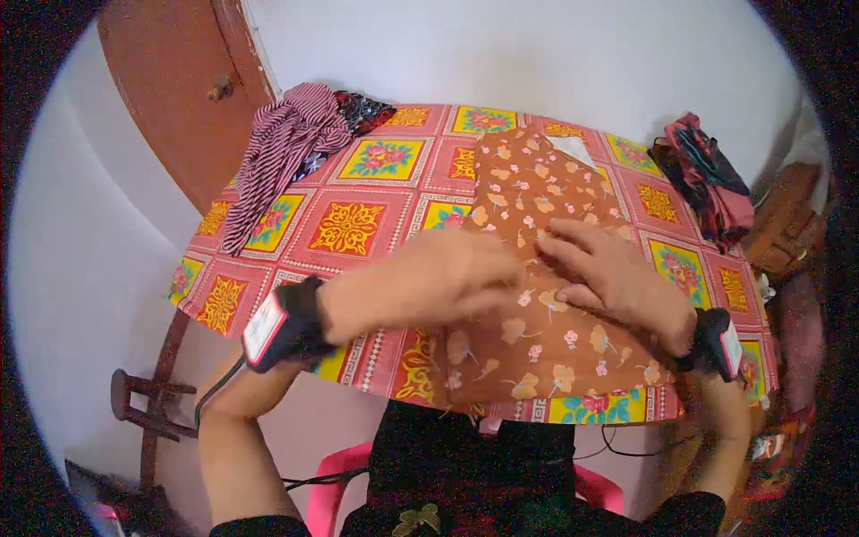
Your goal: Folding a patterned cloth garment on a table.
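A brown garment (514, 345) with pale orange and pink flowers lies spread flat on the table, its narrower end away from me and its wide end at the near edge. A white patch (573, 150) shows at its far end. My right hand (613, 273) rests on the right half of the garment, fingers apart and holding nothing. Over its left half is my left hand (438, 277), blurred by motion; its fingertips are smeared, so I cannot tell whether they touch the fabric. Each wrist wears a black band with a white label.
A red, yellow and pink patterned cover (349, 228) lies over the table. Striped clothes (291, 134) are heaped at the far left, folded dark and pink clothes (707, 183) at the right. A pink chair (331, 492) is beneath me. A brown door (183, 89) stands at the back left.
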The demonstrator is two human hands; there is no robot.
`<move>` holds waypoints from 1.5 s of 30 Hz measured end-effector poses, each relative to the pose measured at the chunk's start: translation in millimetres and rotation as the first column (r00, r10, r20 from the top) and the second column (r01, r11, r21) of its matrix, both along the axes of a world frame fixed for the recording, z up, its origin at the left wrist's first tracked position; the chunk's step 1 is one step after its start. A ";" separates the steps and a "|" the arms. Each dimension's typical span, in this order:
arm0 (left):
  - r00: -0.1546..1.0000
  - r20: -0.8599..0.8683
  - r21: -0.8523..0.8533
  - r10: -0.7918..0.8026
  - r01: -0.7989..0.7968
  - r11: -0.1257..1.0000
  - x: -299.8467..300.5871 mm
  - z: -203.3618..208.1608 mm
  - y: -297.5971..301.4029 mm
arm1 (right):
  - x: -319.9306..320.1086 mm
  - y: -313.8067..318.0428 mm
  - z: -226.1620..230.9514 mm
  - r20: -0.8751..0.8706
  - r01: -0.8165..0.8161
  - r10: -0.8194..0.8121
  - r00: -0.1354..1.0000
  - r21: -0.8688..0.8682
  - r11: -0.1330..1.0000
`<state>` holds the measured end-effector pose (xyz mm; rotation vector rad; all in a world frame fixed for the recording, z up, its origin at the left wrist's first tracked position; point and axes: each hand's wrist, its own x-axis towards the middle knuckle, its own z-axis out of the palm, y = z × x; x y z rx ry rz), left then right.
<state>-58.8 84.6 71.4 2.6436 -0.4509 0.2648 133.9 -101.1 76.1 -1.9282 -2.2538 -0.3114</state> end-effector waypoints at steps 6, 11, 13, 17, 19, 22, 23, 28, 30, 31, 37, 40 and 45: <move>0.959 0.228 0.169 0.168 -0.209 0.963 54.3 7.2 13.2 | -8.7 1.0 -9.3 0.083 -0.192 0.182 0.980 0.140 0.971; 0.966 0.002 0.275 0.257 -0.247 0.929 98.5 0.5 -5.5 | -40.1 -8.6 -5.8 0.059 -0.312 0.307 0.950 0.144 0.939; 0.963 0.015 0.272 0.268 -0.261 0.926 102.3 -3.2 -10.0 | -44.1 -5.5 -11.5 -0.138 -0.424 0.429 0.893 0.069 0.903; 0.946 0.038 0.290 0.323 -0.319 0.902 111.8 -8.5 -20.8 | -37.6 -1.1 -18.4 -0.278 -0.379 0.399 0.874 0.126 0.917; 0.936 0.123 0.297 0.330 -0.352 0.888 114.6 -14.3 -22.4 | -35.8 -3.5 -22.1 -0.276 -0.359 0.368 0.888 0.086 0.930; 0.932 0.066 0.379 0.356 -0.353 0.856 111.8 -4.0 -31.1 | -34.2 -5.4 -21.9 -0.254 -0.357 0.371 0.893 0.102 0.928; 0.930 0.070 0.384 0.361 -0.359 0.851 109.2 -3.5 -31.6 | -34.9 -4.5 -21.5 -0.249 -0.362 0.378 0.892 0.108 0.926; 0.938 0.079 0.391 0.337 -0.340 0.855 106.4 3.4 -33.1 | -34.1 -0.4 -18.8 -0.232 -0.375 0.389 0.892 0.104 0.921; 0.948 0.065 0.295 0.313 -0.318 0.901 108.3 -0.8 -17.3 | -37.3 0.0 -16.9 -0.219 -0.391 0.404 0.888 0.102 0.915; 0.961 0.052 0.194 0.273 -0.277 0.941 110.5 -4.2 -6.9 | -39.1 -0.5 -16.1 -0.210 -0.393 0.405 0.890 0.100 0.914; 0.975 0.096 -0.267 0.198 -0.166 0.949 98.0 -17.1 62.1 | -35.9 -0.4 -24.0 -0.213 -0.387 0.409 0.887 0.140 0.912; 0.972 -0.006 -0.538 0.236 -0.202 0.818 70.3 -4.9 75.3 | -35.5 -0.6 -20.3 -0.255 -0.375 0.381 0.889 0.075 0.924; 0.869 -0.288 -0.866 0.402 -0.416 0.279 20.4 -6.5 115.9 | -37.6 -2.4 -17.7 -0.262 -0.367 0.375 0.889 0.080 0.927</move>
